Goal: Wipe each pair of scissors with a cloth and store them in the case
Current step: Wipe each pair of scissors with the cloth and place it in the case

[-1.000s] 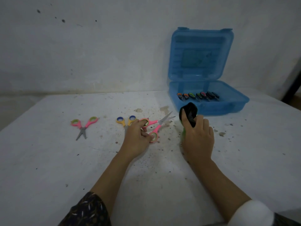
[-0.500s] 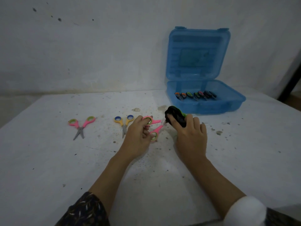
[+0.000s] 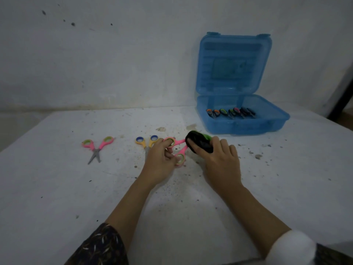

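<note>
My left hand [image 3: 159, 162] grips pink scissors [image 3: 178, 150] by their green-lined handles, just above the table. My right hand [image 3: 219, 159] holds a black and green cloth [image 3: 199, 143] wrapped over the blades, which are hidden. Yellow scissors with blue-lined handles [image 3: 147, 141] lie right behind my left hand. Another pink pair [image 3: 97, 148] lies further left, blades slightly apart. The blue plastic case [image 3: 246, 127] stands open at the back right, with several scissors [image 3: 230, 112] lined up inside.
The white table [image 3: 57, 188] is speckled with dark crumbs and small debris [image 3: 257, 155], mostly around my hands. A pale wall rises close behind the table. A dark post [image 3: 342, 100] stands at the far right edge.
My right hand brought the cloth left and down from its raised position onto the scissor blades, which now lie covered. My left hand kept hold of the handles.
</note>
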